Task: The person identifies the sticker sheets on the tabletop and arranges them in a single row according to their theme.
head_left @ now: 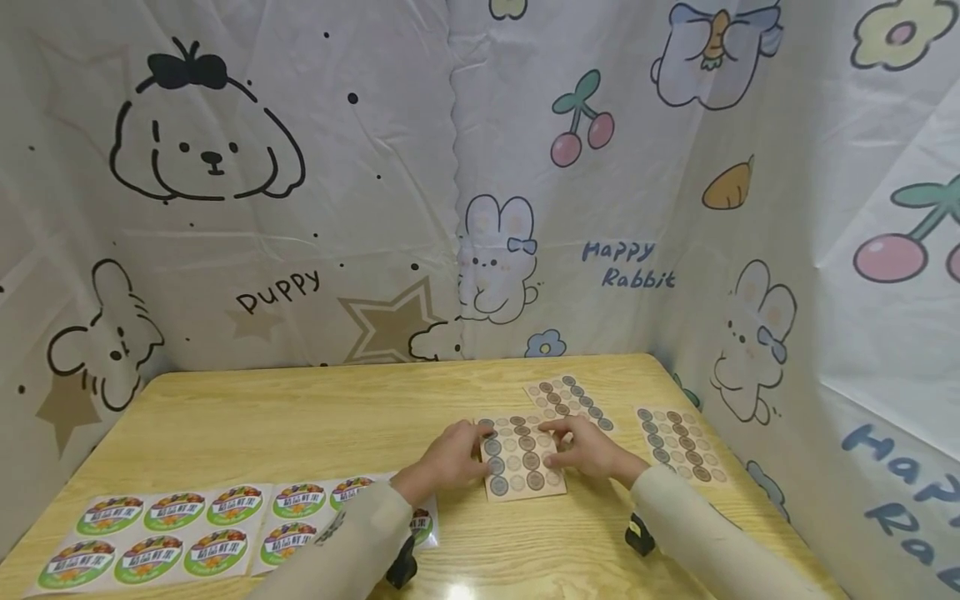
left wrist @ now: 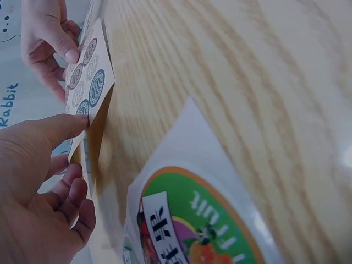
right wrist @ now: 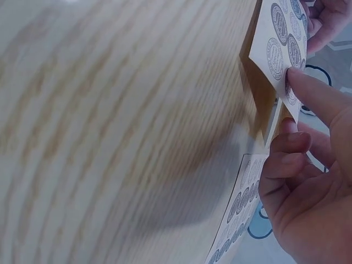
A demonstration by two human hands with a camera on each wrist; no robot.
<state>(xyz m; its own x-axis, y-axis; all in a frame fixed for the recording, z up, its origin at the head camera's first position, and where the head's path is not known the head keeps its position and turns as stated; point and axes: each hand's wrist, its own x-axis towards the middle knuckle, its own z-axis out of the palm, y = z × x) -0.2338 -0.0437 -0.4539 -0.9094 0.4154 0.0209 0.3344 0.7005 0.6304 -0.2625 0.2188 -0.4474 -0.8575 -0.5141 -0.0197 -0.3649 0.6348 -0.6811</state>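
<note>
A kraft-coloured sticker sheet [head_left: 522, 458] with rows of round blue, brown and pale seals is held a little above the table by both hands. My left hand [head_left: 452, 454] pinches its left edge, thumb on the printed face and fingers beneath, as the left wrist view shows. At the opposite edge my right hand [head_left: 585, 450] pinches it in the same way, thumb [right wrist: 313, 93] on top. The sheet is tilted, with its near edge raised off the wood in both wrist views.
Two similar sheets lie on the table, one behind the right hand [head_left: 558, 392] and another at the right [head_left: 682, 446]. Sheets of oval fruit stickers [head_left: 258, 500] lie front left, partly under the left arm. Printed cloth [head_left: 390, 208] hangs around the wooden table [head_left: 300, 417].
</note>
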